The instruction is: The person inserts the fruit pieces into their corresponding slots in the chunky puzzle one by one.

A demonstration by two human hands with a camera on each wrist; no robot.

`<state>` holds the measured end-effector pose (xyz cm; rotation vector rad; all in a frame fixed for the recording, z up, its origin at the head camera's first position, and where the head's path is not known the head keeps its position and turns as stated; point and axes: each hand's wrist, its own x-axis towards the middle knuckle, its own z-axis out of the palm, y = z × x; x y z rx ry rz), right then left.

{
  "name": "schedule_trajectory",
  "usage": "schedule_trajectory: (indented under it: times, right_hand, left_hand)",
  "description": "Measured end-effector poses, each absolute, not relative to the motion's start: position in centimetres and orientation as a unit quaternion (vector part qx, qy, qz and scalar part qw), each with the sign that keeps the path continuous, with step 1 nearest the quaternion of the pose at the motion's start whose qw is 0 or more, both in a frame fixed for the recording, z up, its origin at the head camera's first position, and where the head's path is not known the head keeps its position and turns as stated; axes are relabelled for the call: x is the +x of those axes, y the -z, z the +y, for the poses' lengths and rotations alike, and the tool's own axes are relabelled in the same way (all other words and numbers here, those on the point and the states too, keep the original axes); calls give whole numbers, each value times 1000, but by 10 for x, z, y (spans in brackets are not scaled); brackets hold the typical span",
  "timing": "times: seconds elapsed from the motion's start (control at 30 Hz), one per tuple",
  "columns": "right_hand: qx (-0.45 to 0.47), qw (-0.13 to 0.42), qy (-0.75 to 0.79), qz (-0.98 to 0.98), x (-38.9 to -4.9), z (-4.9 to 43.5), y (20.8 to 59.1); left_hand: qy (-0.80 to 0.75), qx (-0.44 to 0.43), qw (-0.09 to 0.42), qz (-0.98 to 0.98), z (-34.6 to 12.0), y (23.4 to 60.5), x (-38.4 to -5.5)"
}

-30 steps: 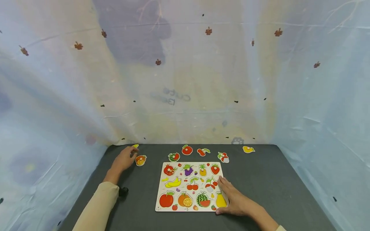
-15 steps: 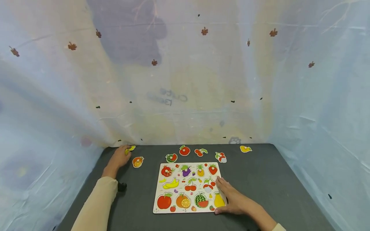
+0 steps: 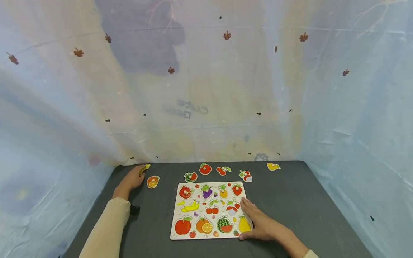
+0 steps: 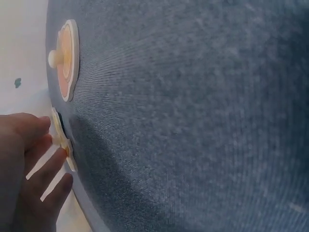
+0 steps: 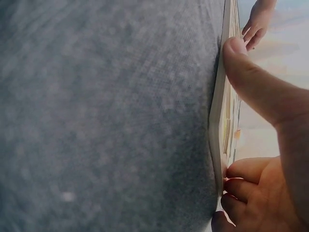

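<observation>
At the far left of the table, my left hand (image 3: 131, 178) pinches a yellow banana puzzle piece (image 3: 146, 167). In the left wrist view the piece (image 4: 59, 126) is seen edge-on at the fingertips, partly hidden by them. An orange puzzle piece (image 3: 153, 182) with a pale knob lies just beside that hand. My right hand (image 3: 259, 222) grips the near right corner of the white fruit puzzle board (image 3: 174, 234), thumb at the front edge and fingers along the right edge. Knobbed pieces fill the board's top row; fruit pictures show in the lower two rows.
Behind the board lie watermelon (image 3: 190, 177), red apple (image 3: 205, 168), cherry (image 3: 223, 171) and red-and-white cherry (image 3: 246, 176) pieces. A yellow pear piece (image 3: 273, 166) sits at the back right. A printed curtain (image 3: 206, 89) hangs around the dark table (image 3: 306, 208).
My left hand has reached slightly farther back and left and taken hold of the banana piece. The right hand stays on the board. The whole head view has shifted a little.
</observation>
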<state>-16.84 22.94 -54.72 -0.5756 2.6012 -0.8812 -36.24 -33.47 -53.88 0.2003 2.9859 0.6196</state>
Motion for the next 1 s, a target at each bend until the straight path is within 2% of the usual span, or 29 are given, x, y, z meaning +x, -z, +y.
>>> schedule_trajectory:
  times: [0.67, 1.0]
  right_hand:
    - [-200, 171, 310, 913, -169, 228, 547]
    - [-194, 173, 307, 915, -168, 227, 546]
  left_hand:
    - [-185, 43, -3, 982, -348, 539, -359]
    - [-193, 28, -6, 981, -351, 537, -353]
